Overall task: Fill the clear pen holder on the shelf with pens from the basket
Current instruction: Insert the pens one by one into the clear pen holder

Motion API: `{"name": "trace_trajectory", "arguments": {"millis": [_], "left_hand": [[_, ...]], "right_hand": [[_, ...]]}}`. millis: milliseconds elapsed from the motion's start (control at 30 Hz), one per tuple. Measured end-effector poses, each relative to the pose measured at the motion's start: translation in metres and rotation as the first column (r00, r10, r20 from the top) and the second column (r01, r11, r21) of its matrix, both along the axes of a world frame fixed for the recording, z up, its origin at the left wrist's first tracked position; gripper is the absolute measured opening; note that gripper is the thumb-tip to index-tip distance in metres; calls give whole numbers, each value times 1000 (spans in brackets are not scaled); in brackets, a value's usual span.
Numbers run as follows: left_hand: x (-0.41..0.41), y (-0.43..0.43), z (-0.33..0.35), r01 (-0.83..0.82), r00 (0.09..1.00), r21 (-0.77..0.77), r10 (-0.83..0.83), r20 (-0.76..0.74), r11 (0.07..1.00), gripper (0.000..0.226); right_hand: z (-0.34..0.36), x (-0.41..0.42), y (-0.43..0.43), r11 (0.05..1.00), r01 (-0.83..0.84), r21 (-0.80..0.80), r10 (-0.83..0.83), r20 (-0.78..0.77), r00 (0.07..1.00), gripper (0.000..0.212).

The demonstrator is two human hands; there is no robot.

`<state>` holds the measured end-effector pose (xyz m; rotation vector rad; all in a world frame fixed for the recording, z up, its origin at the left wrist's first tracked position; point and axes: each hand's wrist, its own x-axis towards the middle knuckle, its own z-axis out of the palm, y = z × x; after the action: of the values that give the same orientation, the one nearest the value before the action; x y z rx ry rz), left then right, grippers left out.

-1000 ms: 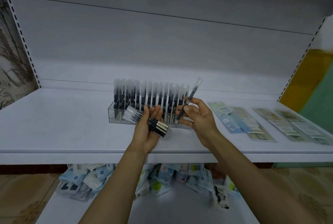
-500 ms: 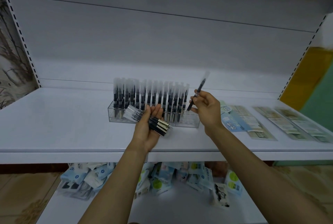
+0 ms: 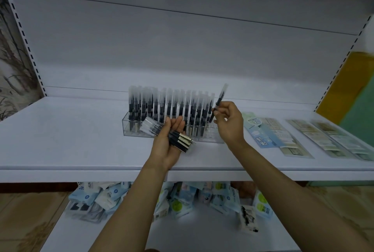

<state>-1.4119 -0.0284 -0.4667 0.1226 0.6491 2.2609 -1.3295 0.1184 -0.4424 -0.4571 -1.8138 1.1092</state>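
Pens in hands, holder just behind

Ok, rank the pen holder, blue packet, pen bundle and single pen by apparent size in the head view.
1. Pen holder.
2. Blue packet.
3. Pen bundle in the left hand: close to the packet and held nearer the camera, so that order is unsure.
4. Single pen in the right hand.

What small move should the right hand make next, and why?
Probably lower the single pen in the right hand into a free slot at the right end of the clear pen holder. That end looks unfilled, and the pen hangs tilted just above it.
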Motion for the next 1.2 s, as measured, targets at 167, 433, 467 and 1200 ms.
{"name": "trace_trajectory", "arguments": {"millis": [167, 433, 467, 1200], "left_hand": [[1, -1, 0, 1, 1000, 0, -1, 15, 1000, 19], [2, -1, 2, -1, 1000, -5, 1, 7, 1000, 20], [2, -1, 2, -1, 1000, -6, 1, 6, 1000, 20], [0, 0, 0, 3, 1000, -7, -3, -2, 1000, 20]], "right_hand": [[-7, -3, 3, 999, 17, 38, -19, 57, 998, 17], [-7, -8, 8, 999, 29, -12, -28, 71, 997, 16], [-6, -8, 8, 999, 30, -19, -28, 70, 997, 16], [-12, -14, 10, 989, 116, 94, -130, 155, 979, 22]]}}
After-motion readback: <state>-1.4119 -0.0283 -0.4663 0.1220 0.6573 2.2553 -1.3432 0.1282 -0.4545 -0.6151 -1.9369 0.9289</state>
